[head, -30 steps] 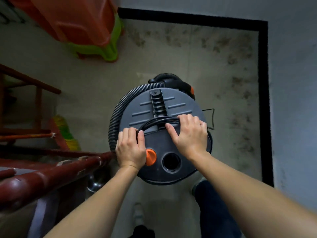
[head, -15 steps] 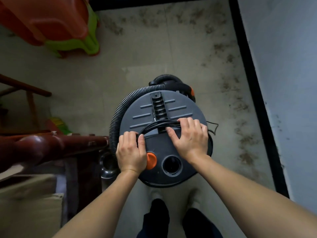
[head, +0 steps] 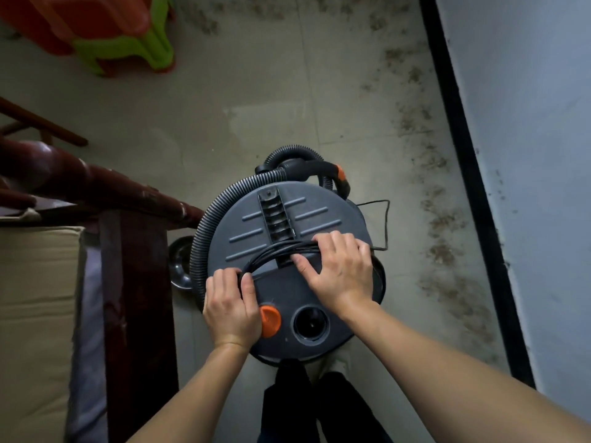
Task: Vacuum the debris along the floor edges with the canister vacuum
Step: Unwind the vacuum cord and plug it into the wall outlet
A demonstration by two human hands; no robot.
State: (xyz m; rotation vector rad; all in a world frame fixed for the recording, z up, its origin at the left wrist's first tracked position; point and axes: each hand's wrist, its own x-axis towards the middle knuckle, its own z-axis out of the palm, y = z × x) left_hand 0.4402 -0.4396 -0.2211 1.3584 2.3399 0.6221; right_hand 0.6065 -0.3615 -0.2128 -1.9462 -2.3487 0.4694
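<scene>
Left hand point(head: 232, 311) and right hand point(head: 339, 273) still grip cord point(head: 277, 249) atop the vacuum point(head: 315, 215).

Canister vacuum point(head: 287, 290) sits on the floor point(head: 256, 107), hose point(head: 204, 225) curling round its left side and back. Cord point(head: 278, 247) lies across its lid point(head: 316, 215), left hand point(head: 230, 305) and right hand point(head: 339, 273) gripping it there. Debris point(head: 444, 219) trails off to its right along the wall point(head: 527, 155); stools point(head: 112, 33) back-left, wooden armrest point(head: 96, 183) just left.

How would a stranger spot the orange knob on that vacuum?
Find the round grey canister vacuum the person stands over. On its lid's near edge, beside the left hand, sits the orange knob. It is a solid disc next to an open black port, unlike the orange collar on the far hose handle.
</scene>
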